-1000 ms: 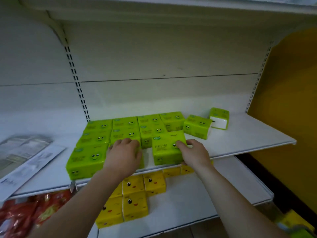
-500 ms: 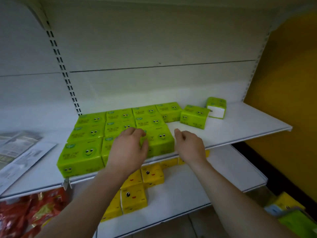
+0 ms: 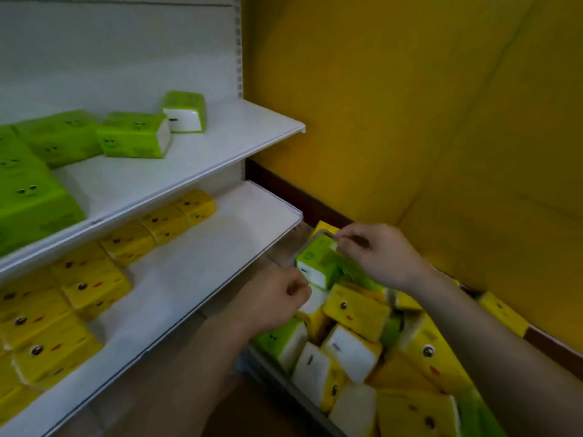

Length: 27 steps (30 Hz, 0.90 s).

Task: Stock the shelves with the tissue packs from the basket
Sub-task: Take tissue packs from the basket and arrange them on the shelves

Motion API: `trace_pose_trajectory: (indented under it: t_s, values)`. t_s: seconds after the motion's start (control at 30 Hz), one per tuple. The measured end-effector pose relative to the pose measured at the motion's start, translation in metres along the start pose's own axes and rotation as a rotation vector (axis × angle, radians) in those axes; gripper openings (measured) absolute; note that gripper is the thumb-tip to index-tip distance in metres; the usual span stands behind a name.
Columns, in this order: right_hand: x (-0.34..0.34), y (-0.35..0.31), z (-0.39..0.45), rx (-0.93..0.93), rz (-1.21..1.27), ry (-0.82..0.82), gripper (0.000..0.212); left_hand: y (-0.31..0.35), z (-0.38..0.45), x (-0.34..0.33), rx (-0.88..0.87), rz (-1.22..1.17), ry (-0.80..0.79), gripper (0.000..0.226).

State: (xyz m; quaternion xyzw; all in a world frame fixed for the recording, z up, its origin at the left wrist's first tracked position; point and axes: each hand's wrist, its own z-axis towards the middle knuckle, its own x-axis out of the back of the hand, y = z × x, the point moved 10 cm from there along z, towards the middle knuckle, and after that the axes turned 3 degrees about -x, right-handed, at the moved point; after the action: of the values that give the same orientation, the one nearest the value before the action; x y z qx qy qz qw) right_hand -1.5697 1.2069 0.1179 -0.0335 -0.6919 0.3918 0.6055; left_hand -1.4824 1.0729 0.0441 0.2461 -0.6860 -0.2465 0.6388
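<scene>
Here, white shelves (image 3: 176, 171), yellow wall (image 3: 410, 105), tissue-filled basket (image 3: 284, 389).

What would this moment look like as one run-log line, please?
stage: fetching from basket | left hand: curled, empty | right hand: over green pack | upper shelf: green | lower: yellow

dim, even indoor light, soft shadows, motion blur throughout, wide-angle bending at the edges.
</scene>
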Motion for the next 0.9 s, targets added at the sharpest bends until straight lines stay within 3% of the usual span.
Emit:
trace_pose_trajectory:
  t_s: [0.13,0.33,0.47,0.6,0.7,0.77,0.83,0.9]
  values:
    - [0.03,0.053,-0.031,-0.11,-0.183,0.16,0.024,0.012,0.01,-0.061,0.023,-0.081,-0.146,0.021]
    - [-0.063,0.119,-0.064,-0.282,-0.609,-0.337,0.067,0.005,0.009,-0.103,0.114,-0.115,-0.295,0.033]
    - [-0.094,0.14,-0.077,-0.331,-0.674,-0.407,0.085,-0.003,0.004,-0.1,0.135,-0.121,-0.301,0.029]
    - [-0.082,0.117,-0.075,-0.265,-0.753,-0.342,0.063,-0.016,0.003,-0.089,0.169,-0.175,-0.245,0.03]
    - [-0.059,0.077,-0.079,-0.091,-0.699,-0.164,0.057,-0.024,0.004,-0.079,0.219,-0.221,-0.165,0.043]
    - [-0.039,0.047,-0.09,0.085,-0.604,0.036,0.063,-0.028,0.0,-0.075,0.304,-0.45,-0.147,0.056]
    - [-0.035,0.027,-0.106,0.269,-0.491,0.163,0.063,-0.025,-0.009,-0.08,0.445,-0.879,-0.199,0.05]
    - [-0.042,0.014,-0.114,0.402,-0.427,0.21,0.057,-0.019,-0.015,-0.071,0.46,-1.124,-0.192,0.04]
